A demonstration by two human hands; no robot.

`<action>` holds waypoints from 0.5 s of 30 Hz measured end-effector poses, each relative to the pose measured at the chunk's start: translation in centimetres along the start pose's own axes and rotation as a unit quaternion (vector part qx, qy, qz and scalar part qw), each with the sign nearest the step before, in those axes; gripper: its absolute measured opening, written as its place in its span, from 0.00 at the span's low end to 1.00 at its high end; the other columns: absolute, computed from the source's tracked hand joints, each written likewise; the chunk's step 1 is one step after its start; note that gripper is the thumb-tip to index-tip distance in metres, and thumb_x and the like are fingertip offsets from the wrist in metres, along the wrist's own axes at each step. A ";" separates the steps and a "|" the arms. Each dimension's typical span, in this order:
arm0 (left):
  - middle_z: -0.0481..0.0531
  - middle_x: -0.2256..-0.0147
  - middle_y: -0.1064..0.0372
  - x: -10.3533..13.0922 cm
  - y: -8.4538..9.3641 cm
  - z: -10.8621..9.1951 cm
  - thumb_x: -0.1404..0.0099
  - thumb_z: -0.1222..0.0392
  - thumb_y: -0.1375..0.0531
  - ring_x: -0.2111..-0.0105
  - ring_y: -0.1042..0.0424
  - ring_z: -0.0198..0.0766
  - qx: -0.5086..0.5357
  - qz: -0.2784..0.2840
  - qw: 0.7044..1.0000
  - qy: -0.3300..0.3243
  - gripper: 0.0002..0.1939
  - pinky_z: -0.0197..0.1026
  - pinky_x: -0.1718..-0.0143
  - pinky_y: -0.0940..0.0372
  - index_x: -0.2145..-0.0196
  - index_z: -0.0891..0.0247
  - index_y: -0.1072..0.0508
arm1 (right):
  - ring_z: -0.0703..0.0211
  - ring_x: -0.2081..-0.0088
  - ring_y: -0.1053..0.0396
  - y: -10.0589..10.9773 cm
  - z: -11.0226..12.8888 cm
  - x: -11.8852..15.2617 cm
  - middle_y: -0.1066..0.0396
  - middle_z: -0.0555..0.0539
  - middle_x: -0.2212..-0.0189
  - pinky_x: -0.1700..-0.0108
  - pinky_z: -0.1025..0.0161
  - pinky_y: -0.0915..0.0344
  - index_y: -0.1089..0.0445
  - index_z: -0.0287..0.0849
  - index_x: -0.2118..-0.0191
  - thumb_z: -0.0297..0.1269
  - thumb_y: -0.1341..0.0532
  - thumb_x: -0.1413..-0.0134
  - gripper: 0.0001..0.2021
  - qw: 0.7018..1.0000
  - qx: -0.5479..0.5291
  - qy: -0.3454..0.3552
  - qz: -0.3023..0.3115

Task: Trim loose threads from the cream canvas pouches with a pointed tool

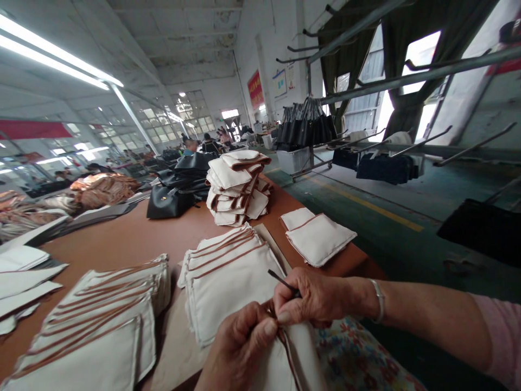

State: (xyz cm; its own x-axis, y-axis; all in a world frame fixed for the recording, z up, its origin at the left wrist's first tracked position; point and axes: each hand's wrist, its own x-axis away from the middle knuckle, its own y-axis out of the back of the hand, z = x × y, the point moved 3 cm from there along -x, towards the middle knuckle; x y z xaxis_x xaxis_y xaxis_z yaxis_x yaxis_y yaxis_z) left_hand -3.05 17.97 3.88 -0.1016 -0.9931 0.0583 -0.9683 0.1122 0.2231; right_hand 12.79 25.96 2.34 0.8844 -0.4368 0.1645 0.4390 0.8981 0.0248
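Observation:
My left hand [244, 339] is closed on the brown-trimmed edge of a cream fabric pouch [305, 355], low in front of me. Against it, my right hand [307, 296] pinches the same brown edge with thumb and forefinger. A thin dark pointed tool [280, 279] sticks out of the right fist; its exact kind is hidden by the fingers. Just beyond my hands lies an overlapping row of cream pouches [228, 282] with brown trim. The lap under the held pouch is covered by flowered cloth [354, 347].
More cream pouches [97, 336] overlap at the left, and a tall stack [238, 187] stands farther back. Two pouches [319, 236] lie near the right edge of the brown table [179, 233]. Black bags [171, 201] sit behind. A metal rack [366, 81] stands right.

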 end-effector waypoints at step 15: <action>0.41 0.81 0.48 -0.3 -0.6 0.9 0.42 0.39 0.38 0.80 0.50 0.29 -0.003 -0.025 0.997 0.077 0.23 0.32 0.81 0.55 0.77 0.63 0.33 | 0.69 0.75 0.40 1.5 -0.3 -0.8 0.34 0.52 0.76 0.75 0.73 0.44 0.28 0.33 0.66 0.43 0.37 0.45 0.14 0.983 0.130 0.113 -0.061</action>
State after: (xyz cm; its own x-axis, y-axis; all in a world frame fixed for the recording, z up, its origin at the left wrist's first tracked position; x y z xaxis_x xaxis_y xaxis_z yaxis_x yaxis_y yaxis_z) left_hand -2.62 18.18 2.89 -0.0161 -0.9807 0.1946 -0.9698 0.0627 0.2357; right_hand 12.82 27.65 2.00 0.8532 -0.5157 -0.0781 0.5147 0.8080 0.2867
